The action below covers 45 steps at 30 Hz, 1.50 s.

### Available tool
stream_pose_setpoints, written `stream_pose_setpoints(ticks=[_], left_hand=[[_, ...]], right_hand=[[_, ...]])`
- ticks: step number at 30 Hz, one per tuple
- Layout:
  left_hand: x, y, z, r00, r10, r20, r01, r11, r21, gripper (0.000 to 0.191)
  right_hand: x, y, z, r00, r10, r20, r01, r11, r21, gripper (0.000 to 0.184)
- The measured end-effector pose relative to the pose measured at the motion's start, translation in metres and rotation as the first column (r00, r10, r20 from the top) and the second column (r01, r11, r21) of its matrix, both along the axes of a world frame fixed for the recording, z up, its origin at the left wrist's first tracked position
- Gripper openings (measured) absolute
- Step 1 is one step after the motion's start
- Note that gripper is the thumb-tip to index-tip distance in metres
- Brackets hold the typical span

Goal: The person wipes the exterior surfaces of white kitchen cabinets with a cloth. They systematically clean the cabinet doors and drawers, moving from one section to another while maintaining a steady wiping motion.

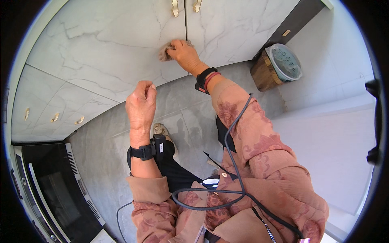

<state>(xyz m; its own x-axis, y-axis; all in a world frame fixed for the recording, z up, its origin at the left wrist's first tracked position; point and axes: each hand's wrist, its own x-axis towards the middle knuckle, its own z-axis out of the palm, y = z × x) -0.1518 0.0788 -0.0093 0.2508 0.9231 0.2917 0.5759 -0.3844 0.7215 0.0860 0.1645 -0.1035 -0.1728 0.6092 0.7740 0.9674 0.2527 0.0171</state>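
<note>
My right hand [184, 55] presses a crumpled brown cloth [165, 53] against the left marble-patterned cabinet door [121, 33], near its lower corner by the seam. The cloth's far end reaches over that seam, close to the right cabinet door [225, 30]. Apart from the doors, my left hand [141, 101] is held above the floor with its fingers curled into a loose fist. Nothing shows in it, though the palm side is hidden. Each wrist wears a black strap with a small device.
Ornate handles [175, 8] sit high on the doors. A lined trash bin [284, 62] stands at right beside a wood-patterned box [263, 73]. At lower left is a black glass-fronted appliance [60, 188]. A grey cable [234, 127] loops over my sleeve and lap, above grey floor tiles [103, 145].
</note>
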Motion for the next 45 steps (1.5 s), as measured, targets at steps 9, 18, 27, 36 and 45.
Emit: stream_pose_setpoints(ticks=[9, 18, 27, 36, 45], left_hand=[[-0.003, 0.001, -0.001, 1.000, -0.003, -0.003, 0.003, 1.000, 0.001, 0.018], [0.001, 0.000, -0.001, 0.999, -0.009, 0.035, 0.009, 1.000, -0.004, 0.018], [0.000, 0.002, 0.000, 0.999, -0.025, -0.048, 0.023, 0.999, -0.037, 0.019], [-0.005, 0.000, 0.000, 1.000, 0.002, -0.012, -0.002, 1.000, -0.016, 0.019], [0.001, 0.001, -0.001, 0.998, 0.044, 0.034, -0.042, 0.998, -0.045, 0.021]], right_hand=[[0.101, -0.028, -0.105, 0.430, -0.262, -0.864, -0.200, 0.905, -0.375, 0.023], [0.121, 0.013, -0.139, 0.825, -0.555, -0.111, 0.397, 0.707, -0.585, 0.029], [0.011, 0.023, -0.100, 0.962, -0.233, -0.144, 0.038, 0.636, -0.771, 0.028], [0.045, 0.016, -0.105, 0.840, -0.470, -0.271, 0.103, 0.629, -0.770, 0.028], [-0.013, 0.038, -0.127, 0.841, -0.130, -0.525, -0.235, 0.787, -0.571, 0.022]])
